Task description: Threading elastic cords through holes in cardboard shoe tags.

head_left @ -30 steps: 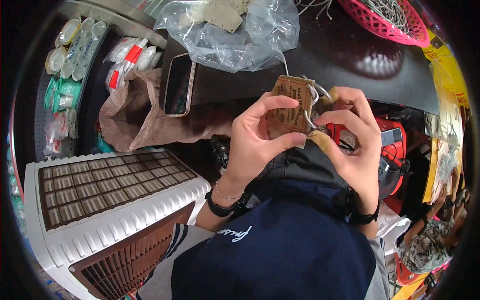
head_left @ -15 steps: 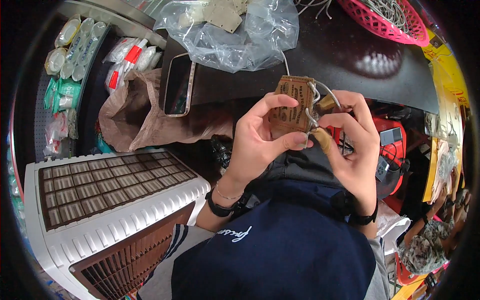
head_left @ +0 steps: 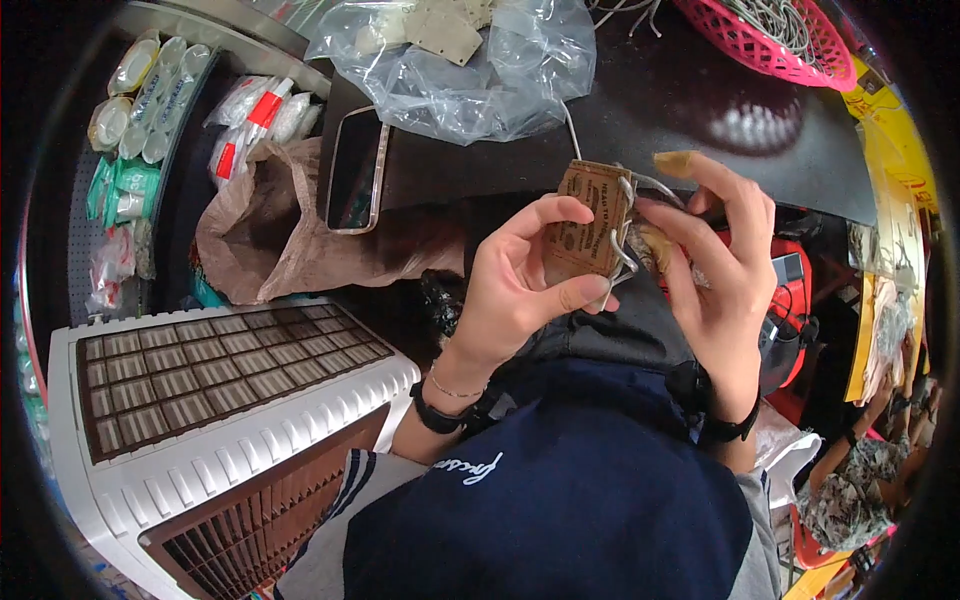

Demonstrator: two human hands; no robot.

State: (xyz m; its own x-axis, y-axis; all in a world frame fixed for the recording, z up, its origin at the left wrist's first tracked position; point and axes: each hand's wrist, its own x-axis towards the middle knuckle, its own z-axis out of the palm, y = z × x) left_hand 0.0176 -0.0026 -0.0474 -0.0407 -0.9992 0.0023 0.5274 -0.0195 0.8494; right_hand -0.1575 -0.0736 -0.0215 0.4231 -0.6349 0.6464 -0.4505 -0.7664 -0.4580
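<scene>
My left hand [head_left: 510, 265] pinches a brown printed patch [head_left: 587, 215] between thumb and fingers. It is a stitched rectangular piece that looks like leather or card. Grey cord [head_left: 618, 240] is laced in loops along the patch's right edge, and one length runs up toward the plastic bag. Beside that edge is my right hand [head_left: 725, 245], its fingers spread, with tan coverings on the thumb and one fingertip. The index finger is close to the cord, and a strand passes behind or between the fingers; whether they touch it is hard to see.
On the dark table [head_left: 640, 110] are a clear plastic bag [head_left: 480, 90] with beige pieces, a phone [head_left: 357, 170] and a pink basket [head_left: 790, 60] of grey cords. A brown sack [head_left: 290, 225] and a white air cooler [head_left: 230, 400] stand at left. Something red [head_left: 795, 310] lies at right.
My right hand has opened from a closed grip at the cord and shifted right, one covered finger now stretched upward. The patch, still in my left hand, has tilted slightly.
</scene>
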